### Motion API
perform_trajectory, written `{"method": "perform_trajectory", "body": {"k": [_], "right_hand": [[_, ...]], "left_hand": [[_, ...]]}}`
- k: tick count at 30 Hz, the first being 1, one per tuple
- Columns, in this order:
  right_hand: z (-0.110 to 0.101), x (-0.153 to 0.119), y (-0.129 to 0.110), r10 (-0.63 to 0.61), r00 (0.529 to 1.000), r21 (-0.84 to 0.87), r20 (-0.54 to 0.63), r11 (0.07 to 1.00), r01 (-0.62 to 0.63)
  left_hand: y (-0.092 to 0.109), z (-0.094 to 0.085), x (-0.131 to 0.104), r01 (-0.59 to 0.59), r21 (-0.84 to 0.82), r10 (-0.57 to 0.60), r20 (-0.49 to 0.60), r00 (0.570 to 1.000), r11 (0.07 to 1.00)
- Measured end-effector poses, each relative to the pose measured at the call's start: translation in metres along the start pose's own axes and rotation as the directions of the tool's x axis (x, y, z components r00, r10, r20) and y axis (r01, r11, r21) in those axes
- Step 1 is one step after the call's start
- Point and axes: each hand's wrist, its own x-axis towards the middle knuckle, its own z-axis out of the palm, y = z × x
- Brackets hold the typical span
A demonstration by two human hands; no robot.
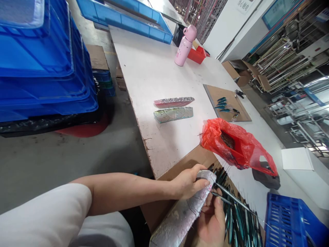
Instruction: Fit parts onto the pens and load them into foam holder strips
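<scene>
My left hand (191, 182) is wrapped round the upper end of a long silvery-pink block (182, 216) with a cracked, shiny surface. My right hand (212, 218) is closed at the block's right edge, its fingers round a thin dark rod (222, 198). A longer metallic rod (235, 198) slants down to the right from the block's top end. Beneath and right of my hands, many slim dark-teal pieces (238, 219) with thin wires lie on brown cardboard (189, 157). A pink glittery block (174, 102) and a greenish block (173, 114) rest on the white table (144, 75).
An open red plastic bag (239, 144) sits right of centre, near a board (223, 97) holding several teal pieces. A blue basket (285, 219) stands at lower right. Farther back are a pink bottle (183, 48), red bin (197, 55) and blue tray (133, 22). Blue crates (43, 68) are stacked left.
</scene>
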Motion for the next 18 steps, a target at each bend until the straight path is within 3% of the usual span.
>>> {"method": "perform_trajectory", "body": {"k": [6,18], "right_hand": [[0.0011,-0.0028,-0.0005,-0.042,0.998,-0.003,-0.037,0.999,0.042],[0.0032,-0.0019,-0.0041,0.044,0.999,0.031,-0.013,0.999,-0.043]], "left_hand": [[0.0037,-0.0011,-0.0003,0.013,0.025,-0.013,-0.01,1.0,1.0],[0.0017,0.0002,0.0,0.013,0.028,-0.012,-0.009,1.0,1.0]]}}
